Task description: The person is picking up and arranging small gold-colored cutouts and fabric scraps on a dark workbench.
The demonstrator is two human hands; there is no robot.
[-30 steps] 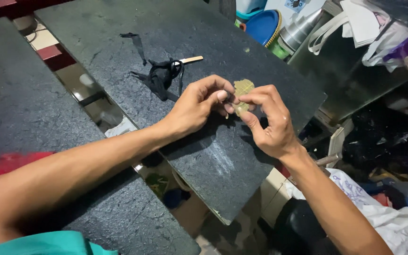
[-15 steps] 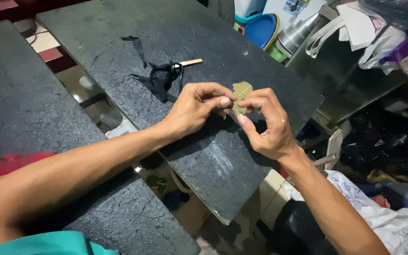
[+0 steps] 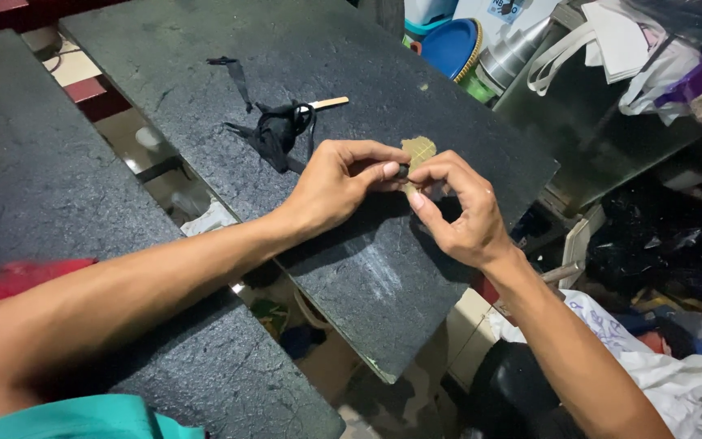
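A small tan, grid-patterned piece [image 3: 418,149] is pinched between both hands above a dark stone slab [image 3: 383,268]. My left hand [image 3: 336,185] grips its lower edge with thumb and fingertips, where a small dark object shows. My right hand [image 3: 461,210] holds the same piece from the right, fingers curled around it. Most of the piece is hidden by the fingers.
A tangle of black cord or strap [image 3: 274,130] with a light wooden stick [image 3: 328,102] lies on the slab behind the hands. A second dark slab [image 3: 34,187] sits to the left across a gap. A blue basin [image 3: 452,45], a metal cone [image 3: 509,53], white cloth and clutter lie to the right.
Both hands have stayed together on the tan piece and turned it slightly. The view has shifted a little.
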